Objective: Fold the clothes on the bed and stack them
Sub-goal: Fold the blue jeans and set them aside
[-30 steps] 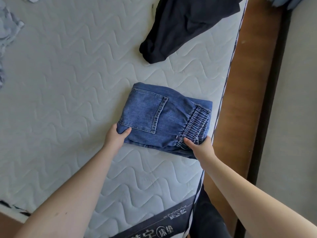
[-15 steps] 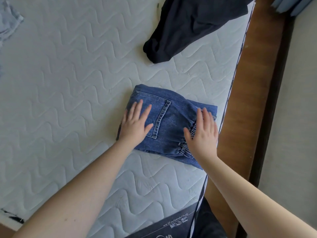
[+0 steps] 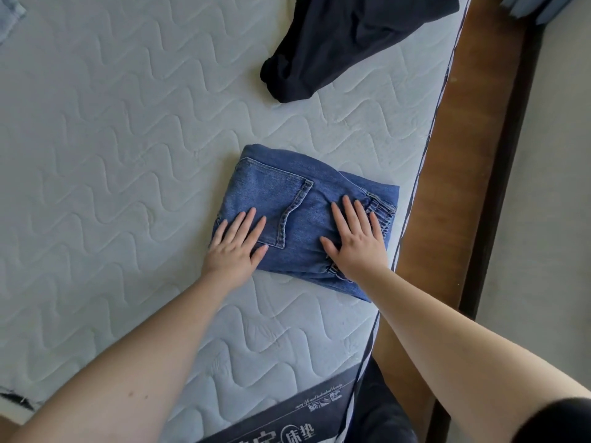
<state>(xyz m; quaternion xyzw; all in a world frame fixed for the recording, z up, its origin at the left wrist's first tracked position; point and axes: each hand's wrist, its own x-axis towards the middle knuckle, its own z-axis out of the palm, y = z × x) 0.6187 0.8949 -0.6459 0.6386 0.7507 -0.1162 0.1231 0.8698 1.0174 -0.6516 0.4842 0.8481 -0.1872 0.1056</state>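
A: Where are the jeans point(image 3: 307, 215), and what are we doing to them?

B: They are lying folded into a compact block near the right edge of the mattress point(image 3: 105, 148), pocket facing up. We are pressing them flat: the left hand point(image 3: 235, 247) is resting on the pocket side, the right hand point(image 3: 356, 244) on the waistband side, both with fingers straight and spread, gripping nothing.

A: How are we making this press count?

B: We are judging that even, palm-wide pressure, worked outward toward the folded edges, is settling the thick denim without skewing the layers. The elastic waistband is probably springing up most, so we are weighting it.

A: And afterwards?

B: The dark garment point(image 3: 345, 39) is lying unfolded beyond, well apart from the jeans.
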